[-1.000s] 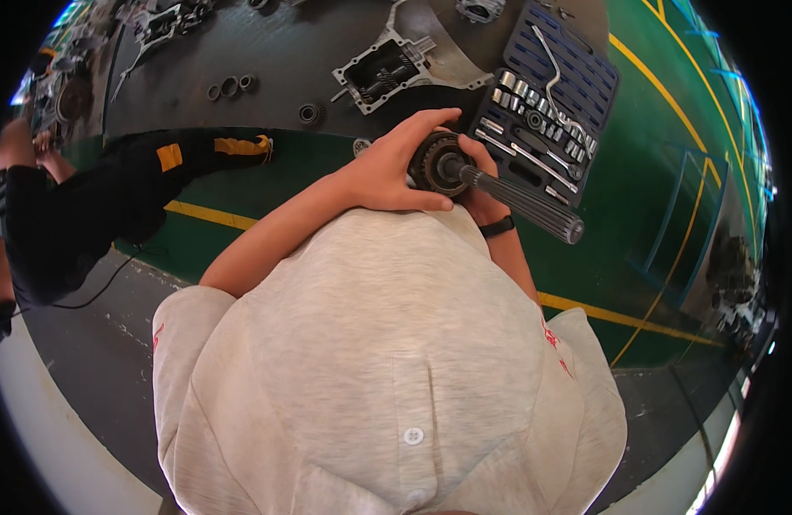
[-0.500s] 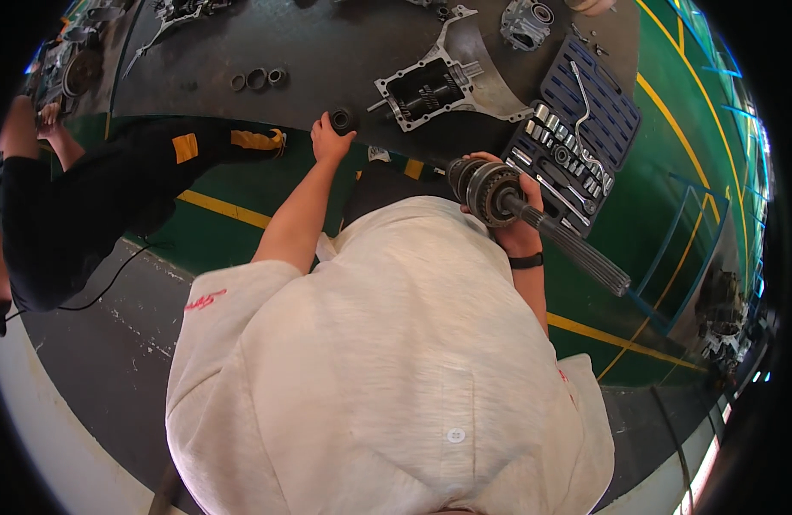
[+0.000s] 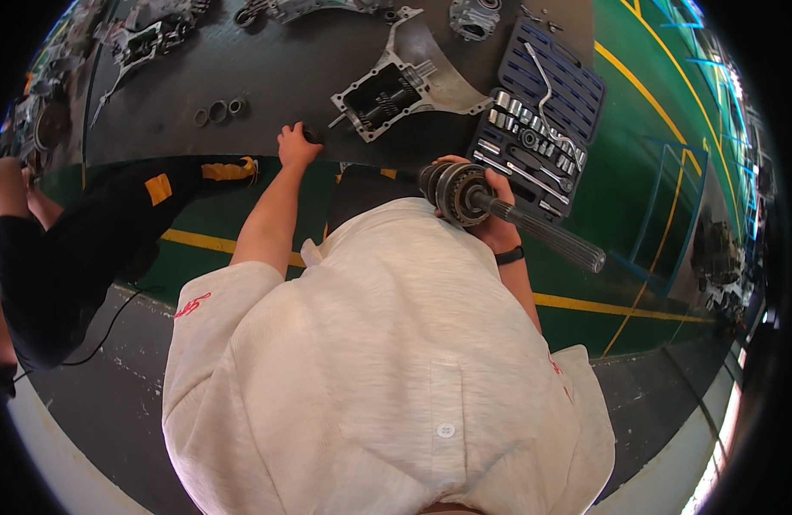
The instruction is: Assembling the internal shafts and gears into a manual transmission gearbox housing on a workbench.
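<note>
My right hand grips a splined gear shaft by its gear cluster, over the floor in front of the bench. The bare splined end points down to the right. My left hand is at the bench's front edge, fingers curled round a dark ring-shaped part that is mostly hidden and seems to be at the tabletop. Beyond and to the right lies an open gearbox housing with gears inside. Further left on the bench are several small metal rings.
An open socket set case lies at the bench's right end. Another metal housing stands behind it. More gearbox parts lie at the far left of the dark bench. On the left, another person in dark clothes has legs extended near the bench.
My left hand has carried the dark ring from off the bench's edge down to the tabletop. The view has shifted, and my right hand still holds the shaft.
</note>
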Tool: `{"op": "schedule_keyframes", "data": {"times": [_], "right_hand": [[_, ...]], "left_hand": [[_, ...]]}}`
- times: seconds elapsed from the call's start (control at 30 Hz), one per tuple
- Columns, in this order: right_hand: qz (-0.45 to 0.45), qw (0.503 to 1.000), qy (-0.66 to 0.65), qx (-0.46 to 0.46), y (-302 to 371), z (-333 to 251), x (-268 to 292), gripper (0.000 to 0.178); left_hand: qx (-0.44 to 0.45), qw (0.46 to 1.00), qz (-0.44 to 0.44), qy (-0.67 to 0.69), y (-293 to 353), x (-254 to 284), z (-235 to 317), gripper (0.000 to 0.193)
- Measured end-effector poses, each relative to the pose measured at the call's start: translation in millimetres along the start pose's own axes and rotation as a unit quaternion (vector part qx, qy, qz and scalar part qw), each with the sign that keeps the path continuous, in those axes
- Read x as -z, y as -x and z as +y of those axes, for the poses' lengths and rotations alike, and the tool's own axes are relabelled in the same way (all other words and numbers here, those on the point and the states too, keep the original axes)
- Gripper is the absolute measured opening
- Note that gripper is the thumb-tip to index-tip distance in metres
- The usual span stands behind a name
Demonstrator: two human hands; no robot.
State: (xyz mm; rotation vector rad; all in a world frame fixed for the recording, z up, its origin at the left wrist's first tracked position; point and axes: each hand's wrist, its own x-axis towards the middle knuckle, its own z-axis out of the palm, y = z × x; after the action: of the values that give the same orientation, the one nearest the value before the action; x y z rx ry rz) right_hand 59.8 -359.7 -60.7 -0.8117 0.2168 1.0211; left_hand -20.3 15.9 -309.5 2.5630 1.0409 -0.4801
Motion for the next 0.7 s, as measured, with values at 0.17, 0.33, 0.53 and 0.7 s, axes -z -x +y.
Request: {"op": "schedule_keyframes", "data": {"times": [0.17, 0.33, 0.53, 0.7], "right_hand": [[-0.012, 1.0, -0.008, 0.001, 2.4, -0.1, 5.6, 0.07], [-0.016, 1.0, -0.004, 0.004, 0.9, -2.0, 6.4, 0.072], [-0.067, 0.996, -0.054, -0.012, -0.7, -4.9, -0.2, 0.052], [-0.074, 0.996, -0.046, -0.03, -4.0, -1.4, 6.4, 0.053]], "left_hand": [[0.028, 0.991, 0.03, 0.13, 7.7, 15.5, 1.3, 0.085], [0.022, 0.677, -0.167, 0.716, 67.3, 100.7, 25.9, 0.084], [-0.206, 0.28, -0.398, 0.849, 152.1, 210.6, 97.5, 0.098], [-0.32, 0.385, -0.393, 0.771, 192.6, 282.4, 150.1, 0.113]]}}
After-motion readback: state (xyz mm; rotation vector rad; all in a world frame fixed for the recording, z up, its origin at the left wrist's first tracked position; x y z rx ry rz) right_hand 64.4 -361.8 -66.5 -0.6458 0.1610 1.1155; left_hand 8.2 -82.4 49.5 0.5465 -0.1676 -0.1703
